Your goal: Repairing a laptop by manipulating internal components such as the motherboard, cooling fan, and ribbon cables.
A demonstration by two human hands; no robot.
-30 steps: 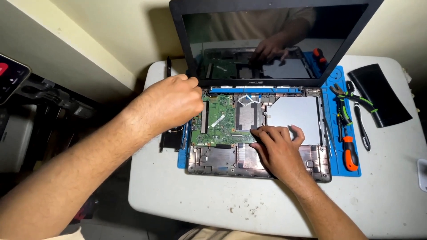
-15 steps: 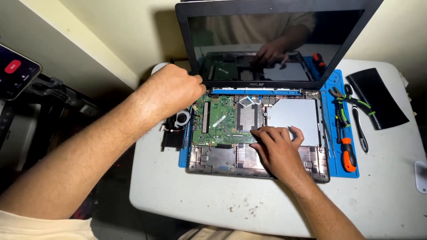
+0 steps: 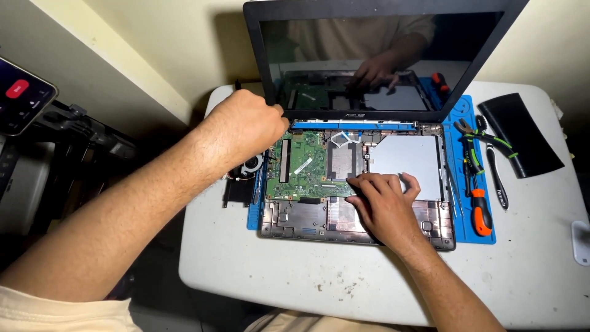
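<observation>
Your left hand (image 3: pixel 246 126) is curled shut at the opened laptop (image 3: pixel 356 178) base's rear left corner (contents hidden). Your right hand (image 3: pixel 384 203) lies spread flat on the base. Tools crowd the blue mat (image 3: pixel 479 237)'s right edge.

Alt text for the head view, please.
A person's left hand grips the rear left corner of an opened laptop, while the right hand rests on its exposed green circuit board. Tools lie to the right.
</observation>
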